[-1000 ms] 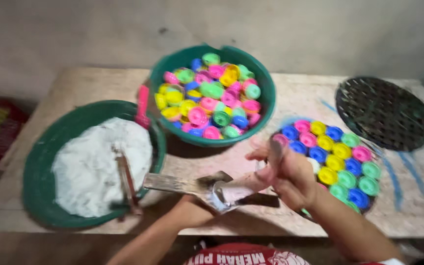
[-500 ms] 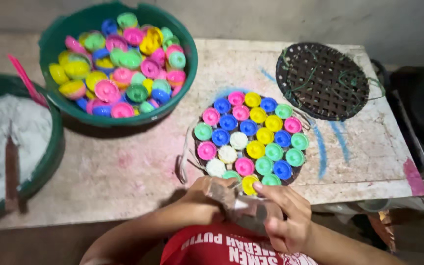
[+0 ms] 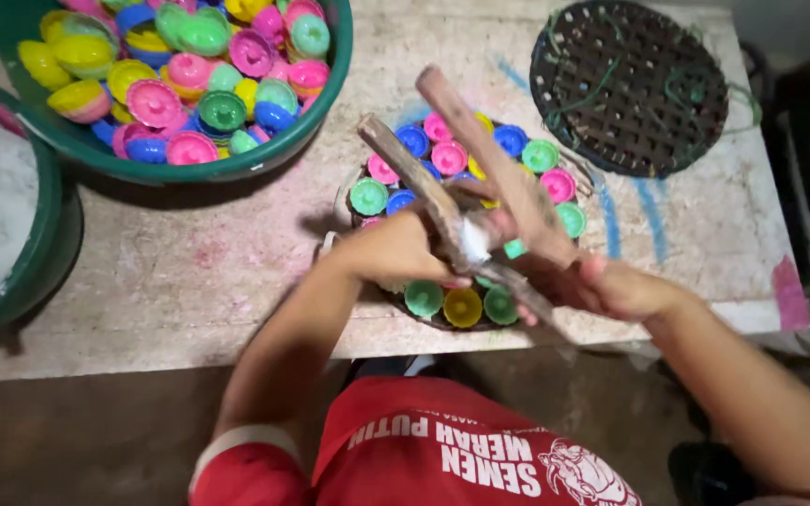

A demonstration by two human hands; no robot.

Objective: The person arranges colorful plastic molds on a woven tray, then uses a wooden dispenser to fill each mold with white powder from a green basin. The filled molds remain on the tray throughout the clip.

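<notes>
My left hand (image 3: 391,251) and my right hand (image 3: 602,281) meet over a round tray (image 3: 367,220) packed with small coloured moulds in pink, blue, green and yellow. Together they grip a tool made of two worn wooden handles (image 3: 475,122) that cross like tongs. A small white lump (image 3: 473,240) sits where the handles meet, between my fingers. The handles point up and away from me, and they hide the middle of the tray. Both hands hover just above the near half of the tray.
A green basin (image 3: 325,122) heaped with loose coloured moulds stands at the back left. A second green basin (image 3: 44,258) with white powder is at the far left edge. A dark woven round rack (image 3: 630,89) lies at the back right. The stained table's front edge (image 3: 189,347) runs below my hands.
My hands have risen from the table's front edge to above the tray, and the wooden handles now stick up. The view has moved closer and to the right.
</notes>
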